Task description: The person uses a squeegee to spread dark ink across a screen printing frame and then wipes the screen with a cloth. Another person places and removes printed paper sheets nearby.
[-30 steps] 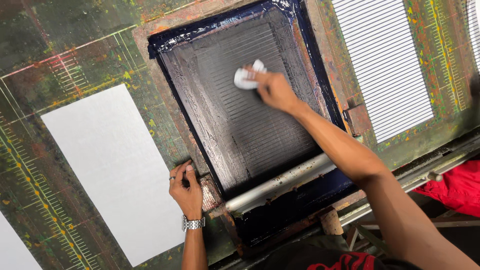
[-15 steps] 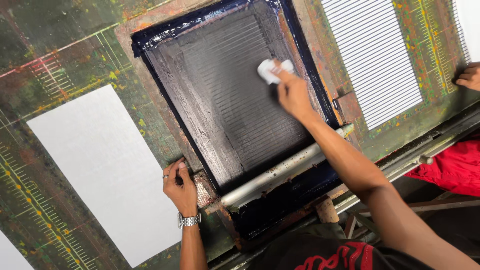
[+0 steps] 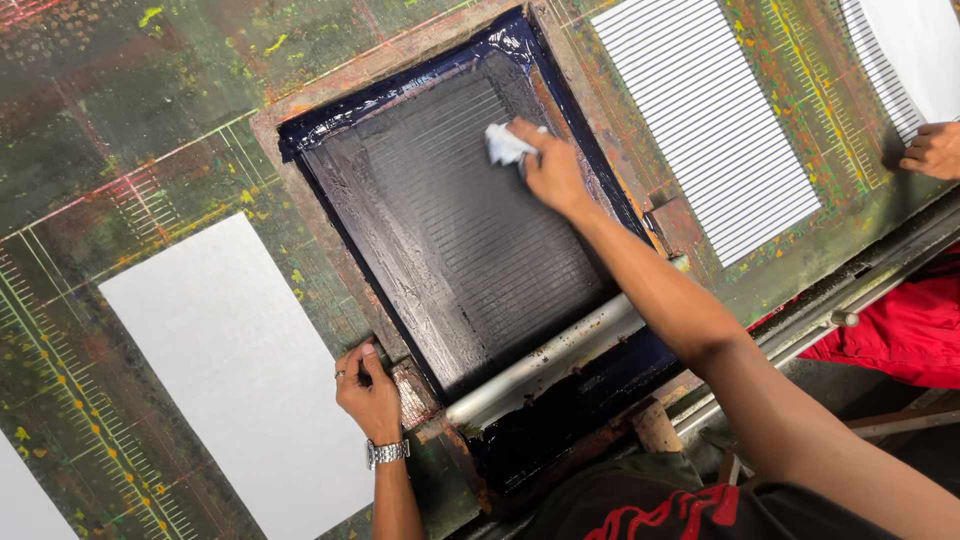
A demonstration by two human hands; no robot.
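A wooden-framed printing screen [image 3: 340, 95] coated in dark blue ink lies flat on a paint-stained table. My right hand [image 3: 553, 172] presses a crumpled white rag [image 3: 505, 145] onto the dark mesh near the screen's far right side. My left hand [image 3: 370, 392], with a wristwatch and a ring, grips the near left corner of the frame. A squeegee with a pale metal handle [image 3: 545, 360] rests across the near end of the screen in a pool of ink.
A blank white sheet [image 3: 240, 370] lies left of the screen, and a sheet printed with thin stripes [image 3: 705, 115] lies to its right. Another person's hand [image 3: 932, 150] rests at the far right edge. A metal rail [image 3: 860, 295] runs along the table's near side.
My right hand has swept the rag across the mesh toward the screen's right edge and back a little left. The view shifted. My left hand stays on the frame corner.
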